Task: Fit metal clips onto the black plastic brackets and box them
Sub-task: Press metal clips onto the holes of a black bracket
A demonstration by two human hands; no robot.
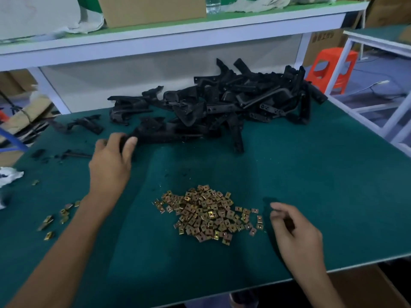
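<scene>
matt black plastic brackets (213, 103) — shiny brass-toned clips (206, 214)

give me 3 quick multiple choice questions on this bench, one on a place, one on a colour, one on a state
1. Where is the clip pile relative to the bracket pile?
A) behind it, by the wall
B) nearer the person
C) up on the shelf

2. What colour is the table mat?
A) red
B) dark green
C) white

3. What is the left hand doing?
A) gripping a black bracket
B) lying flat on the mat
C) holding a bottle

Answers:
1 B, the clips lie between the forearms and the brackets lie farther back.
2 B, the bare surface is dark green all over.
3 A, its fingers and thumb curl round the bracket's near end.
</scene>
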